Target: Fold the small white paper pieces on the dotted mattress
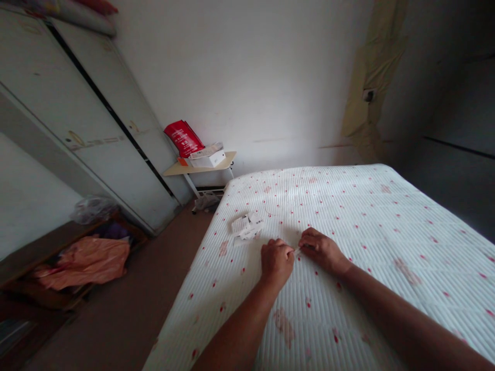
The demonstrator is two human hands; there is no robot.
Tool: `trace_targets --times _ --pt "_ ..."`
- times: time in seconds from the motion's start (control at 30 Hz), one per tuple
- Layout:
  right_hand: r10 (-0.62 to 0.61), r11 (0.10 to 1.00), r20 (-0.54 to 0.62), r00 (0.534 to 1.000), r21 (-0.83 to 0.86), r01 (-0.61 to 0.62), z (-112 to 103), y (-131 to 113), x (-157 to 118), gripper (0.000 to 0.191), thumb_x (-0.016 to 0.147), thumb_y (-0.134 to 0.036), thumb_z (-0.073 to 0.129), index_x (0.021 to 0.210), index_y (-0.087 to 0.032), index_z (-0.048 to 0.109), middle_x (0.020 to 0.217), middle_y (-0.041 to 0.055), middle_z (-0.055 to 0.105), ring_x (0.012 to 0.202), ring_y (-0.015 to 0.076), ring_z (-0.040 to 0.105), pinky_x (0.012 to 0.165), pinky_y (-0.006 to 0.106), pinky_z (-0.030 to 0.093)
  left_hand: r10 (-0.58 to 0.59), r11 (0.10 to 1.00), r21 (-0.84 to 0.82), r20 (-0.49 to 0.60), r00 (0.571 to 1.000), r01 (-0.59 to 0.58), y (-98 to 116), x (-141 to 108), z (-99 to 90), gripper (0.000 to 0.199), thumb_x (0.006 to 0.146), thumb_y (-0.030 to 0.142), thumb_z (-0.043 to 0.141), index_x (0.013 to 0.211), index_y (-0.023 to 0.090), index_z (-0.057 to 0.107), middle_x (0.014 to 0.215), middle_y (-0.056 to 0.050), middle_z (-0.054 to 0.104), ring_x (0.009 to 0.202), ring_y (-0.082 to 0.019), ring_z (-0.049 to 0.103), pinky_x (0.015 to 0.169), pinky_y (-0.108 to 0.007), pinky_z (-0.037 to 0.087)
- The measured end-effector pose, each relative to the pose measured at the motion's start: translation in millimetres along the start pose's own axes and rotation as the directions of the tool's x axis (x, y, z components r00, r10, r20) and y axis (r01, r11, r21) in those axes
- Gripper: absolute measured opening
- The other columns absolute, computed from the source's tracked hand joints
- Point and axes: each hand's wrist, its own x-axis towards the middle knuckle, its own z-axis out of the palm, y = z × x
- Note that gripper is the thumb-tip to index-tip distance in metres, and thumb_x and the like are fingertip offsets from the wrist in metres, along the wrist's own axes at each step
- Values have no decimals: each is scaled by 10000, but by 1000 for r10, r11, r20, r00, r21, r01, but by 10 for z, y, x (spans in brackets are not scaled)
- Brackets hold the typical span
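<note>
My left hand (pixel 277 262) is closed, its thumb and fingertips pinched together just above the quilted bed cover (pixel 371 309). Facing it from the right, my right hand (pixel 323 250) also pinches with bent fingers. Between the fingertips of both hands shows a thin pale strip (pixel 297 251), too small for me to tell its kind. Beyond my left hand lies a crumpled white paper piece (pixel 247 225) with dark print, touched by neither hand. A thin curved strand (pixel 271 212) rests on the cover just past the paper.
At the back left, a small wheeled table (pixel 228 161) bears a red bag (pixel 183 139) and a white box (pixel 211 158). Tall pale cabinets (pixel 96 103) stand along the left. An orange cloth or bag (pixel 91 260) lies on a low wooden unit. A wall socket (pixel 369 95) is at right.
</note>
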Motion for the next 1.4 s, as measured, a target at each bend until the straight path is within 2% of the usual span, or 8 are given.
trace_targets --times 0.17,0.4,0.6,0.8,0.93,1.1,1.27,1.4 --pt "11 994 4 1000 -111 -11 -22 -41 19 173 812 -182 467 791 -190 639 838 35 570 721 125 567 658 225 445 23 997 75 -12 1000 -22 28 -7 2 151 810 211 525 813 201 676 845 -50 627 877 -189 522 770 -315 353" --pt "-121 960 42 992 -249 128 7 23 -21 235 798 -118 467 957 -187 625 1060 90 559 834 150 599 708 243 475 32 993 113 -29 999 -28 20 -4 33 127 809 203 532 768 196 653 824 -40 618 865 -185 518 755 -319 336" --pt "-224 896 136 965 -362 259 -22 -10 3 210 866 -192 451 920 -210 653 1005 70 587 742 122 591 623 208 440 39 992 117 14 999 -40 42 5 -18 123 813 237 544 774 192 652 840 -46 626 884 -190 521 738 -326 333" --pt "-349 754 289 891 -478 451 -35 -60 104 227 904 -220 425 791 -173 616 789 58 585 699 143 531 553 220 380 38 989 145 16 999 -40 57 18 -18 82 778 203 580 721 181 634 823 -50 626 901 -199 521 748 -335 332" --pt "-414 688 329 849 -498 528 -12 -38 133 266 918 -189 379 782 -147 604 754 62 574 619 130 488 511 226 343 65 982 176 3 998 -64 65 22 -6 89 773 176 562 702 175 616 799 -50 623 870 -200 530 726 -332 329" --pt "-361 763 296 885 -452 462 20 0 104 273 919 -213 383 762 -148 596 763 53 568 635 123 505 510 212 354 119 974 196 -27 993 -111 53 -7 9 141 795 184 532 677 178 610 767 -42 618 842 -197 530 699 -330 326" --pt "-333 874 228 915 -289 390 18 83 82 269 899 -206 414 703 -161 592 770 44 560 679 116 539 603 209 426 178 968 185 -23 984 -171 25 -69 5 146 813 195 515 763 199 652 795 -50 621 861 -200 522 739 -341 336" --pt "-317 935 64 946 -147 323 9 179 42 156 864 -170 443 893 -162 596 878 70 583 798 142 583 721 252 490 170 972 164 -13 985 -166 12 -71 -2 115 788 222 564 826 213 672 823 -48 627 881 -202 521 758 -341 354"
